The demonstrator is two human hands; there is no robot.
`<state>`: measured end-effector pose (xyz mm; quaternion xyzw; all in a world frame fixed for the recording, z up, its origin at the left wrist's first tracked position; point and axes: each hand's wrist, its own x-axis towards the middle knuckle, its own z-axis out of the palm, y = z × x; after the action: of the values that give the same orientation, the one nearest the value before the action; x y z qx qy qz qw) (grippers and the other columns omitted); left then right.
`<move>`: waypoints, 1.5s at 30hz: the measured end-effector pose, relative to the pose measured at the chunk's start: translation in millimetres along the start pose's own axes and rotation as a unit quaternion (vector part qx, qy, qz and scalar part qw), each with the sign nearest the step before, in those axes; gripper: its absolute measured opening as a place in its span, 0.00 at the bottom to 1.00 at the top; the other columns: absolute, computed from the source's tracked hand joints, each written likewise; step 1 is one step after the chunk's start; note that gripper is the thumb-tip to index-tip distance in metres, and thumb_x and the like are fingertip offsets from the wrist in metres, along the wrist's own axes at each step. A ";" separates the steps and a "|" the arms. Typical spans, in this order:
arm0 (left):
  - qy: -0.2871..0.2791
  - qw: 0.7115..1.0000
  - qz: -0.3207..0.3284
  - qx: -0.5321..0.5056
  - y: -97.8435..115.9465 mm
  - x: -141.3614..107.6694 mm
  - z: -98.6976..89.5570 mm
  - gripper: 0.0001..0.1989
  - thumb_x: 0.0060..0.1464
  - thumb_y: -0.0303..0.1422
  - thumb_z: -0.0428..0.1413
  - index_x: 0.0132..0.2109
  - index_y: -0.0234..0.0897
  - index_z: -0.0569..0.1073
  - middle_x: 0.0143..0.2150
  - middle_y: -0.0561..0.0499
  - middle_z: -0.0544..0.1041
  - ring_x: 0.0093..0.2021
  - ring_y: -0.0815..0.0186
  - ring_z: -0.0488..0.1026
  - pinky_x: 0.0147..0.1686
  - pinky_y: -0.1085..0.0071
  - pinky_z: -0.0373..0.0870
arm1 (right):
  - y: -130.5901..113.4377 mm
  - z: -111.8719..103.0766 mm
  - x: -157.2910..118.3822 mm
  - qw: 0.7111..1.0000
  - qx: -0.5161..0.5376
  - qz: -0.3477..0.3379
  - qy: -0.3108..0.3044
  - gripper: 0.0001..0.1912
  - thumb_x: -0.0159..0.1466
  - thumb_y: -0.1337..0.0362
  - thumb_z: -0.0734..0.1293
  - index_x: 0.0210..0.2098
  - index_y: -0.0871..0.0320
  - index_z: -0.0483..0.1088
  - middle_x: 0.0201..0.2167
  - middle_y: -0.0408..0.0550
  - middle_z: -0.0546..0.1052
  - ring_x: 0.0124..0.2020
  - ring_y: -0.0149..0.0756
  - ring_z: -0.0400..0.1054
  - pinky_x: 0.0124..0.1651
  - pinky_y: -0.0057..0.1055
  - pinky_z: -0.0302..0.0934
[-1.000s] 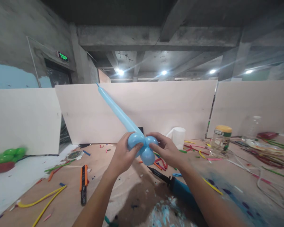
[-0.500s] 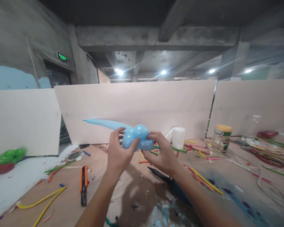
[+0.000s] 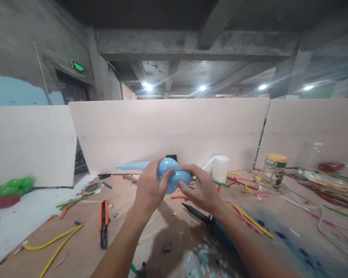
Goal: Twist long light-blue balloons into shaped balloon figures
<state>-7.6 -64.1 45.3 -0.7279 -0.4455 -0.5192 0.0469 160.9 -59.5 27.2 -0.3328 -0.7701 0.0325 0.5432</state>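
Note:
A light blue balloon (image 3: 168,166), twisted into several round bubbles, is held above the table between both hands. Its long thin tail points left behind my left hand (image 3: 153,184), whose fingers wrap round the left bubbles with the thumb across the front. My right hand (image 3: 200,188) pinches the right bubble between thumb and fingers. Below my right hand, a balloon pump (image 3: 197,214) with a black nozzle and blue body lies on the table, partly covered by my right forearm.
An orange and black cutter (image 3: 103,224) lies at the left, near yellow balloons (image 3: 59,237). A white paper roll (image 3: 220,168), a yellow-lidded jar (image 3: 274,172) and a clear bottle (image 3: 313,158) stand at the right. White boards (image 3: 168,127) rise behind the table.
The balloon has turned in my hands; its tail has swung lower and is now partly hidden behind my left hand. My left fingers wrap further round the bubbles. A dark object shows behind them.

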 end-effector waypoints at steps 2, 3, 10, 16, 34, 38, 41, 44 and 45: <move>0.001 1.000 -0.011 -0.013 -1.5 0.4 1.3 0.16 0.58 0.41 0.50 0.49 0.36 0.69 0.44 0.45 0.75 0.45 0.58 0.71 0.45 0.64 0.65 | 3.6 0.8 1.0 0.998 0.028 0.049 -0.005 0.10 0.58 0.61 0.65 0.39 0.56 0.68 0.33 0.46 0.73 0.34 0.36 0.66 0.37 0.32 0.61; 0.004 1.000 -0.018 -0.019 -1.8 0.5 1.6 0.16 0.58 0.41 0.50 0.48 0.36 0.69 0.44 0.45 0.75 0.45 0.58 0.71 0.45 0.64 0.66 | 5.2 1.3 1.4 0.997 0.045 0.066 -0.007 0.10 0.59 0.59 0.64 0.38 0.57 0.68 0.32 0.45 0.72 0.32 0.36 0.65 0.36 0.31 0.60; -0.001 0.997 -0.040 -0.062 -0.9 1.3 1.1 0.16 0.58 0.42 0.49 0.48 0.37 0.70 0.44 0.46 0.76 0.44 0.59 0.72 0.43 0.64 0.66 | 16.8 4.3 1.7 0.983 0.134 0.128 -0.014 0.15 0.62 0.51 0.61 0.36 0.57 0.66 0.27 0.43 0.68 0.29 0.34 0.62 0.31 0.28 0.58; -0.002 0.995 -0.054 -0.084 1.0 2.3 -0.6 0.17 0.58 0.43 0.50 0.48 0.36 0.71 0.43 0.46 0.76 0.41 0.60 0.72 0.42 0.65 0.67 | 20.7 4.8 3.3 0.974 0.171 0.147 -0.008 0.16 0.62 0.49 0.59 0.35 0.57 0.64 0.26 0.41 0.64 0.27 0.32 0.58 0.29 0.27 0.55; -0.043 0.988 -0.067 -0.132 0.0 0.1 5.7 0.18 0.57 0.44 0.49 0.48 0.36 0.68 0.43 0.46 0.75 0.42 0.60 0.71 0.42 0.64 0.66 | 29.4 7.4 5.9 0.967 0.196 0.157 -0.032 0.17 0.64 0.50 0.55 0.33 0.57 0.63 0.25 0.42 0.65 0.28 0.33 0.60 0.31 0.29 0.57; -0.084 0.976 -0.110 -0.166 -1.2 -1.0 9.2 0.22 0.50 0.44 0.56 0.48 0.36 0.65 0.40 0.48 0.75 0.40 0.61 0.72 0.38 0.65 0.69 | 17.8 6.0 1.7 0.990 0.101 0.092 -0.024 0.14 0.66 0.54 0.53 0.39 0.56 0.63 0.34 0.45 0.70 0.36 0.37 0.64 0.38 0.31 0.58; -0.088 0.964 -0.143 -0.209 -5.3 0.8 8.5 0.26 0.44 0.41 0.62 0.48 0.37 0.65 0.40 0.48 0.75 0.40 0.61 0.73 0.37 0.67 0.70 | 8.0 -0.6 0.2 0.992 0.080 0.063 -0.072 0.15 0.62 0.55 0.61 0.45 0.55 0.60 0.41 0.47 0.70 0.39 0.38 0.65 0.40 0.32 0.59; -0.089 0.952 -0.153 -0.250 -9.1 3.7 5.4 0.25 0.45 0.40 0.61 0.49 0.36 0.68 0.43 0.46 0.75 0.44 0.59 0.73 0.39 0.66 0.70 | 3.9 -7.4 0.9 0.991 0.053 0.040 -0.115 0.23 0.55 0.57 0.68 0.47 0.54 0.60 0.39 0.47 0.70 0.35 0.37 0.65 0.37 0.31 0.58; -0.087 0.948 -0.152 -0.265 -9.6 4.4 4.7 0.24 0.46 0.41 0.60 0.50 0.36 0.69 0.44 0.45 0.75 0.44 0.58 0.73 0.40 0.65 0.70 | 4.2 -8.4 1.4 0.992 0.049 0.037 -0.110 0.22 0.55 0.57 0.68 0.46 0.55 0.61 0.37 0.46 0.70 0.34 0.36 0.64 0.37 0.31 0.58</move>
<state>-10.6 -53.3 42.9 -0.6802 -0.3994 -0.5540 -0.2664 169.8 -58.0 30.0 -0.3282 -0.8100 0.1271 0.4691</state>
